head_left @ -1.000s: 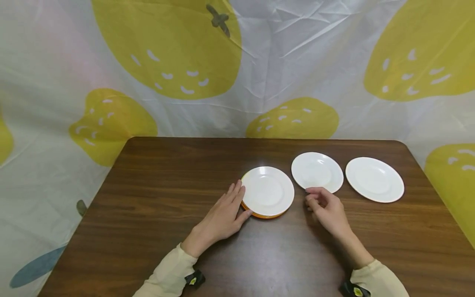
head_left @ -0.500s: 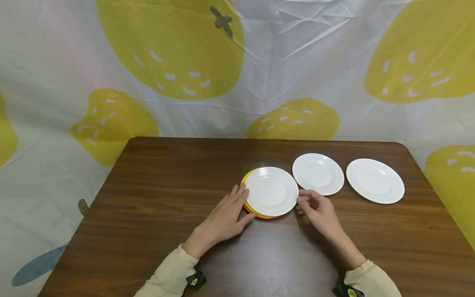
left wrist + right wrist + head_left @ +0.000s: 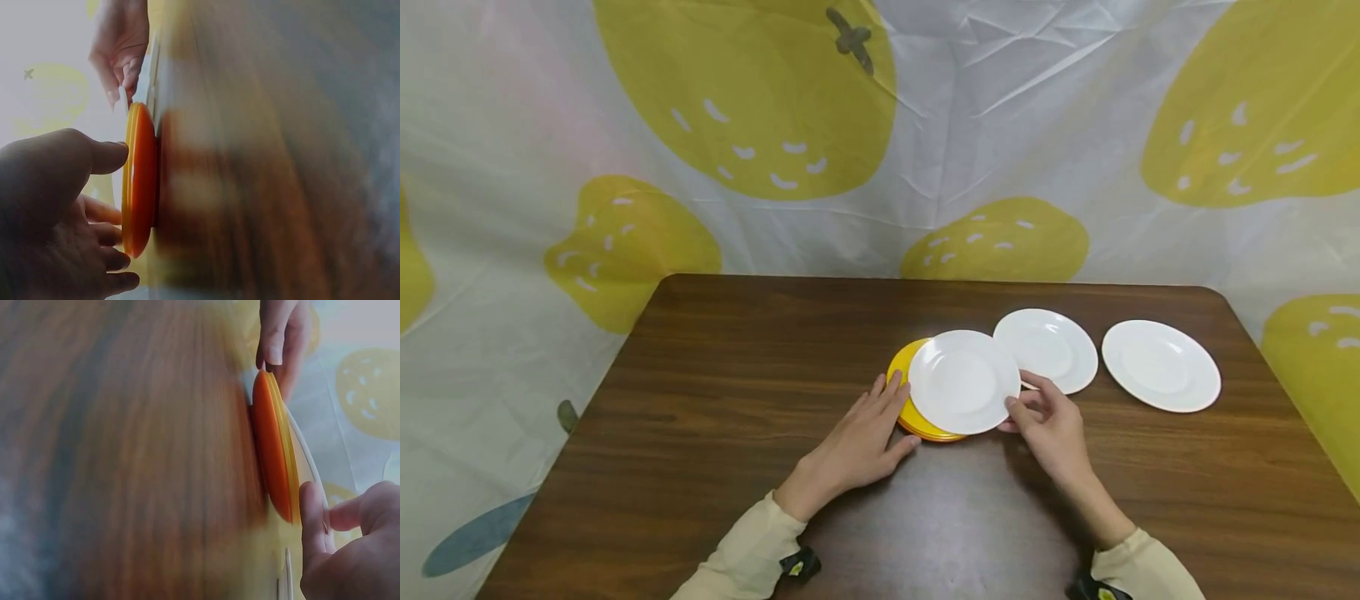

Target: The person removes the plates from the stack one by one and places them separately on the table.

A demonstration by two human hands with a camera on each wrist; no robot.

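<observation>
My right hand (image 3: 1054,432) pinches the right rim of a small white plate (image 3: 964,382), thumb on top and fingers beneath. That plate overlaps a stack of yellow plates (image 3: 916,414) and sits shifted right of it. In the right wrist view the white plate (image 3: 304,445) is tilted, its gripped side raised off the stack. At the stack's left side lies my left hand (image 3: 859,435), fingers extended and touching the edge. Below the yellow rims, an orange plate (image 3: 144,181) shows in the left wrist view.
Behind and right of the stack, a white plate (image 3: 1051,350) lies on the brown wooden table (image 3: 722,375). Farther right is another white plate (image 3: 1161,365). A lemon-print cloth (image 3: 820,233) hangs behind the table's far edge.
My right hand has come left to the small white plate, taken its rim, and drawn it right and up, exposing yellow beneath. The left hand has stayed almost still.
</observation>
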